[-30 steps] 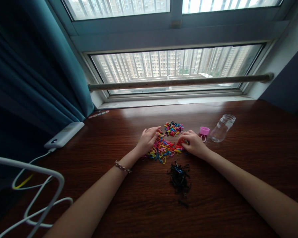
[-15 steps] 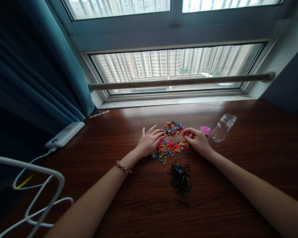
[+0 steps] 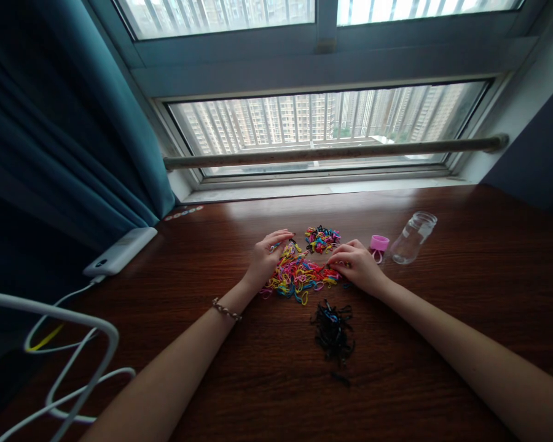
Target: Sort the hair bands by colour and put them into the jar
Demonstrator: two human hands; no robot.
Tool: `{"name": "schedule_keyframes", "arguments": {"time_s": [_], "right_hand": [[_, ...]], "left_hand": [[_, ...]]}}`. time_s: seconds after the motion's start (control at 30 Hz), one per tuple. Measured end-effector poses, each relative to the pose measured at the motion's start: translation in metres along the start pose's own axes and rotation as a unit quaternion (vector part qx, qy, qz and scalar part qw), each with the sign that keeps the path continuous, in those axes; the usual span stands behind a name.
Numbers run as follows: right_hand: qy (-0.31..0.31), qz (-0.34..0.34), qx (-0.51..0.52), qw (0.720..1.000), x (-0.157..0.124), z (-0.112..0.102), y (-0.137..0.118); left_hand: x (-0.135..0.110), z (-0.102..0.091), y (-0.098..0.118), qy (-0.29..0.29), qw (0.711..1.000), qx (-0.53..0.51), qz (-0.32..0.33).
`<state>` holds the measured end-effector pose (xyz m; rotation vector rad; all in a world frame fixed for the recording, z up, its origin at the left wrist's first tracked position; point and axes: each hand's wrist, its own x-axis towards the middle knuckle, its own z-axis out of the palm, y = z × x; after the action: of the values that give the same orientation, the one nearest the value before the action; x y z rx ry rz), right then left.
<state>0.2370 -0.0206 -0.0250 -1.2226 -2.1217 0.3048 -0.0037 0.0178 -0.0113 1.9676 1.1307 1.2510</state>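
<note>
A loose pile of small coloured hair elastics point(image 3: 299, 270) lies on the brown wooden table. My left hand point(image 3: 265, 258) rests at the pile's left edge, its fingers stretched to the right and the thumb apart below them. On the pile's right side, my right hand point(image 3: 356, 265) has thumb and fingertips pinched together, with a dark bit showing at the tips, seemingly a hair elastic. Behind sits a smaller mixed heap of coloured elastics point(image 3: 321, 239). Nearer to me lies a heap of black elastics point(image 3: 332, 331), with a few loose strands below it.
To the right, a pink lid point(image 3: 379, 242) with a pink loop stands beside a clear bottle point(image 3: 410, 239), which leans at a slant. A white device point(image 3: 120, 250) with a cable lies by the blue curtain point(image 3: 74, 110). White tubing point(image 3: 74, 310) curves in at the left.
My left hand has drawn left, off the middle of the pile, uncovering more elastics. My right hand has shifted slightly left and toward me, from beside the back heap to the front pile.
</note>
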Motion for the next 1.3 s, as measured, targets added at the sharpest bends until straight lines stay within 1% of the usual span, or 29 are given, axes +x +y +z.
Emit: {"name": "schedule_keyframes", "arguments": {"time_s": [0.1,0.2,0.27,0.33,0.4,0.43,0.5,0.57,0.63,0.7,0.77,0.87,0.93,1.0,1.03,1.07,1.17,1.2,1.23,1.27,1.3], "right_hand": [[-0.015,0.012,0.001,1.000,0.000,0.001,0.002],[-0.017,0.016,0.007,1.000,0.000,0.003,0.001],[0.007,0.022,0.024,0.999,0.000,0.003,-0.001],[0.047,0.038,0.055,0.997,0.001,0.002,-0.003],[0.080,0.066,0.105,0.989,0.002,-0.001,-0.004],[0.088,0.084,0.144,0.982,0.003,-0.003,-0.004],[0.081,0.121,0.246,0.958,0.004,-0.008,-0.007],[0.053,0.145,0.351,0.923,0.005,-0.012,-0.011],[0.022,0.157,0.427,0.890,0.005,-0.014,-0.017],[-0.001,0.167,0.473,0.865,0.004,-0.014,-0.024],[-0.017,0.179,0.500,0.847,0.003,-0.014,-0.028],[-0.017,0.187,0.537,0.822,0.003,-0.016,-0.028],[-0.024,0.189,0.568,0.801,0.004,-0.019,-0.026],[-0.069,0.190,0.588,0.783,0.004,-0.024,-0.024],[-0.108,0.191,0.590,0.777,0.004,-0.027,-0.024],[-0.160,0.189,0.586,0.771,0.003,-0.030,-0.024],[-0.345,0.167,0.541,0.749,0.001,-0.036,-0.029],[-0.391,0.160,0.521,0.742,0.000,-0.036,-0.031],[-0.412,0.154,0.505,0.743,0.000,-0.036,-0.032],[-0.400,0.153,0.499,0.754,0.000,-0.036,-0.032],[-0.354,0.157,0.501,0.774,0.001,-0.035,-0.032]], "left_hand": [[0.000,0.001,0.002,0.033,0.992,-0.104,-0.065],[-0.001,0.004,0.005,0.049,0.974,-0.178,-0.136],[-0.002,0.006,0.008,0.049,0.964,-0.210,-0.155],[-0.003,0.008,0.012,0.043,0.958,-0.230,-0.164],[-0.005,0.010,0.015,0.030,0.952,-0.250,-0.175],[-0.005,0.011,0.017,0.024,0.947,-0.265,-0.182],[-0.007,0.012,0.021,0.015,0.932,-0.302,-0.200],[-0.008,0.014,0.024,0.007,0.918,-0.334,-0.214],[-0.008,0.015,0.028,-0.005,0.911,-0.351,-0.218],[-0.009,0.016,0.031,-0.024,0.909,-0.357,-0.212],[-0.009,0.016,0.033,-0.041,0.908,-0.362,-0.206],[-0.010,0.016,0.038,-0.060,0.904,-0.370,-0.204],[-0.012,0.016,0.041,-0.086,0.904,-0.363,-0.209],[-0.014,0.016,0.044,-0.122,0.906,-0.346,-0.212],[-0.015,0.017,0.045,-0.137,0.908,-0.335,-0.211],[-0.016,0.017,0.045,-0.146,0.911,-0.325,-0.208],[-0.017,0.018,0.045,-0.151,0.920,-0.300,-0.201],[-0.017,0.018,0.044,-0.153,0.922,-0.294,-0.199],[-0.016,0.018,0.043,-0.157,0.923,-0.290,-0.197],[-0.016,0.018,0.043,-0.164,0.924,-0.286,-0.196],[-0.016,0.018,0.043,-0.172,0.923,-0.283,-0.195]]}}
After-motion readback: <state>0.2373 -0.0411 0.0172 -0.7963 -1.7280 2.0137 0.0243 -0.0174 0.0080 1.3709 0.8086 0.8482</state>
